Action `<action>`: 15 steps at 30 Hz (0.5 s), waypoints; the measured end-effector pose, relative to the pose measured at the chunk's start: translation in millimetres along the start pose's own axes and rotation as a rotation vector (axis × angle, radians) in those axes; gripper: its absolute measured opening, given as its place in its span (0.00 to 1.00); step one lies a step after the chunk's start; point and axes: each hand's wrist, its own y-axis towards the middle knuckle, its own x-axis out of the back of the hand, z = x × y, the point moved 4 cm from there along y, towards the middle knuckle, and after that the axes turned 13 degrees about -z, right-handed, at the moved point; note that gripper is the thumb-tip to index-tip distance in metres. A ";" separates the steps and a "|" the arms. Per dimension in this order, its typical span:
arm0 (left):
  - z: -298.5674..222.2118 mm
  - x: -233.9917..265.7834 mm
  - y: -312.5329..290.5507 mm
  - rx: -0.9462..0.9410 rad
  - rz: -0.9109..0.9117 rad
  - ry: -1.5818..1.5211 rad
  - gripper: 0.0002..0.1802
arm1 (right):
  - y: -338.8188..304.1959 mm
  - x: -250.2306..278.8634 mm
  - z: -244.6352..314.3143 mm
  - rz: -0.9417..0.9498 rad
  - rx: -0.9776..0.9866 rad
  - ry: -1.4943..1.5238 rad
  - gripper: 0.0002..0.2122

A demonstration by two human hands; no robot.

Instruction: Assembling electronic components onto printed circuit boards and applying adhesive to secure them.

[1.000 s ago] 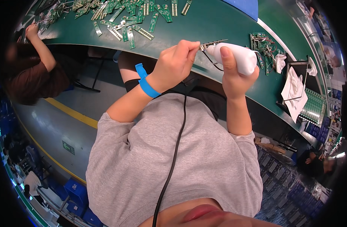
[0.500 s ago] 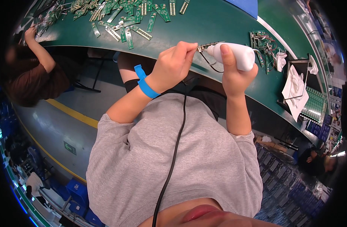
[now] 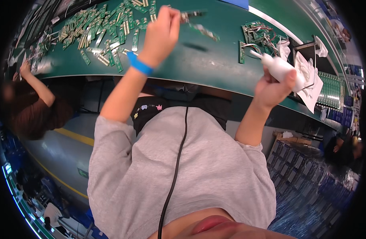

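- Across the top of my view runs the green desk (image 3: 215,63), with a spread of small green circuit boards (image 3: 99,34) at its left end.
- My right hand (image 3: 272,89) has its fingers wrapped tight around a white squeeze bottle (image 3: 280,68), above the desk's near edge.
- My left hand (image 3: 161,34), blue wristband (image 3: 140,65) below it, pinches a blurred small circuit board (image 3: 191,15) above the desk.

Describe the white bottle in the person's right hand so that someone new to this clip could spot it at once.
Start at the long green table curving across the top, then follow its right part to the raised right hand. The white bottle sits in that fist, its narrow nozzle pointing up-left toward a cluster of green circuit boards. Unlike the flat white cloths beside it, it is rounded and held off the table.
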 end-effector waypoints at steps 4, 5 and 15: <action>50.1 -84.2 87.9 -0.138 -0.016 0.181 0.19 | 28.6 44.1 9.6 -0.136 0.054 -0.015 0.21; 43.1 -101.9 101.8 0.052 -0.021 0.096 0.13 | 34.3 57.6 4.2 -0.155 0.044 -0.014 0.21; 13.0 -204.7 34.5 0.132 0.723 0.182 0.39 | 36.6 95.3 -20.2 -0.273 -0.113 0.044 0.22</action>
